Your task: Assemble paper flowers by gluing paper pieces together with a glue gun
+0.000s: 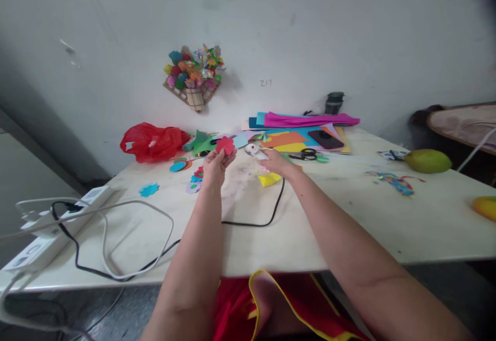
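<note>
My left hand (217,164) pinches a red flower cutout (226,145) and holds it up above the table. To its right, my right hand (273,160) is closed round a white tool (253,150) with a small red mark, perhaps a glue gun. A black cord (248,224) curves over the table below that hand. Just under the right hand lies a yellow piece (268,179). Small layered flower cutouts (194,187) sit left of my left wrist, and a blue flower cutout (149,190) lies farther left.
Behind my hands are a red plastic bag (155,142), colored sheets (287,138), a phone (324,139) and black scissors (306,155). A power strip (58,230) with looping cables occupies the left side. Mangoes (428,160) lie at the right. Paper flowers (196,70) hang on the wall.
</note>
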Demonstrator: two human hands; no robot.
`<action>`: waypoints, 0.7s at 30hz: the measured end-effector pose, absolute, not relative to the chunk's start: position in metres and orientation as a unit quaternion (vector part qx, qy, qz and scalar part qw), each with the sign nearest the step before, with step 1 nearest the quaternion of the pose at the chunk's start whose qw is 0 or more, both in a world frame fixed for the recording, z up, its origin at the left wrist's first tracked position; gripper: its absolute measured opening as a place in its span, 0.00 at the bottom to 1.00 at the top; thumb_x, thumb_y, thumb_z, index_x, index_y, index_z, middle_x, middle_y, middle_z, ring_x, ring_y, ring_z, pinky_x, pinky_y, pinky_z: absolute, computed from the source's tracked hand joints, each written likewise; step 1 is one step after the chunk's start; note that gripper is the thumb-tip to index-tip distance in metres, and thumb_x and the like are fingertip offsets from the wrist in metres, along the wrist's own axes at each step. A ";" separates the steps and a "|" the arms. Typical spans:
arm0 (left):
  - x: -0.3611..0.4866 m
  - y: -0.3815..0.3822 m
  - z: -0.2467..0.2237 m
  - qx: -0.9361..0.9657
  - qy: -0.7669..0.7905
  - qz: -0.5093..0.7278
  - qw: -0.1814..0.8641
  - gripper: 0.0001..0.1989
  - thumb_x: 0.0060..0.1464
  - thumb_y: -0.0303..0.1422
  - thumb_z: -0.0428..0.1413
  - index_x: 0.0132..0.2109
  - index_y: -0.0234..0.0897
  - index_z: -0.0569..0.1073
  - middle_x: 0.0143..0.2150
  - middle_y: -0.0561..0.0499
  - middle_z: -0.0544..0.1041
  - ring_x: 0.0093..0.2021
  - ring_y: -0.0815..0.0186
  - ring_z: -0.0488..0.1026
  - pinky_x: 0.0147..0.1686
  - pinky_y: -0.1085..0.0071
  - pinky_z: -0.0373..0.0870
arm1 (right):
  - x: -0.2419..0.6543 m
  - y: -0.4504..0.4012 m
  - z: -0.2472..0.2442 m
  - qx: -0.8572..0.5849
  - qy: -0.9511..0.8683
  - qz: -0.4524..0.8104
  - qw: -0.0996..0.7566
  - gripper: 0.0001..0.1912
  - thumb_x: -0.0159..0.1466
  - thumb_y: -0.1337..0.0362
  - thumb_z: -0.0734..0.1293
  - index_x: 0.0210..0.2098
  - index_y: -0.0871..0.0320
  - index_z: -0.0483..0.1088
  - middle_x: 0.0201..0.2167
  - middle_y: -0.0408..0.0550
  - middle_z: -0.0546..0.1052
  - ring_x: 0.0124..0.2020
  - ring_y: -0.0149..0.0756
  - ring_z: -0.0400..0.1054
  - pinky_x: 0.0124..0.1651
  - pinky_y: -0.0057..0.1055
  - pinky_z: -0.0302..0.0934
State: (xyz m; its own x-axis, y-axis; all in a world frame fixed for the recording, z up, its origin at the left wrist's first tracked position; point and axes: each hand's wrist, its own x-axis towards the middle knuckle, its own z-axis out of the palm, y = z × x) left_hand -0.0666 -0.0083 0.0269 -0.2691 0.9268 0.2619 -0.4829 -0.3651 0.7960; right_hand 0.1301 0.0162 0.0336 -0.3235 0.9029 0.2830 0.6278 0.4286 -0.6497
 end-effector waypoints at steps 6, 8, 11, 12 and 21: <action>-0.069 -0.011 0.033 0.367 0.258 0.783 0.431 0.11 0.46 0.30 0.63 0.30 0.34 0.67 0.30 0.49 0.79 0.38 0.59 0.79 0.45 0.62 0.74 | 0.102 -0.004 0.028 -0.517 -0.823 0.087 0.218 0.20 0.61 0.62 0.64 0.52 0.57 0.70 0.46 0.55 0.77 0.47 0.46 0.70 0.46 0.34 0.61; -0.067 -0.011 0.032 0.374 0.264 0.774 0.437 0.12 0.44 0.30 0.65 0.30 0.34 0.68 0.30 0.49 0.79 0.38 0.59 0.79 0.45 0.63 0.74 | 0.090 -0.010 0.023 -0.509 -0.838 0.043 0.194 0.18 0.62 0.64 0.63 0.51 0.60 0.70 0.46 0.57 0.76 0.47 0.47 0.71 0.46 0.34 0.61; -0.063 -0.010 0.030 0.376 0.282 0.754 0.459 0.13 0.41 0.31 0.66 0.29 0.33 0.69 0.29 0.49 0.79 0.36 0.60 0.79 0.44 0.63 0.75 | 0.073 -0.017 0.015 -0.507 -0.844 -0.003 0.174 0.17 0.63 0.66 0.61 0.50 0.62 0.70 0.44 0.58 0.77 0.46 0.46 0.71 0.44 0.34 0.62; -0.062 -0.010 0.029 0.377 0.288 0.747 0.465 0.13 0.40 0.32 0.66 0.29 0.33 0.69 0.29 0.49 0.79 0.36 0.60 0.79 0.43 0.63 0.75 | 0.068 -0.019 0.012 -0.507 -0.845 -0.014 0.173 0.17 0.63 0.65 0.61 0.49 0.63 0.70 0.44 0.59 0.76 0.46 0.46 0.71 0.43 0.34 0.62; -0.060 -0.009 0.025 0.389 0.321 0.726 0.467 0.15 0.40 0.35 0.67 0.30 0.32 0.70 0.27 0.50 0.77 0.34 0.61 0.79 0.41 0.66 0.75 | 0.058 -0.027 0.028 -0.523 -0.845 0.003 0.109 0.17 0.63 0.58 0.62 0.44 0.62 0.75 0.42 0.60 0.78 0.47 0.45 0.71 0.49 0.35 0.58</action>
State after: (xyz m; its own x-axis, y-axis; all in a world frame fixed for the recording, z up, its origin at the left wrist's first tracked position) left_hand -0.0602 -0.0086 0.0250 -0.2608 0.9283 0.2652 -0.4275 -0.3574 0.8304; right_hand 0.0577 -0.0275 0.0285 -0.4285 0.8853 0.1810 0.8838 0.4523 -0.1200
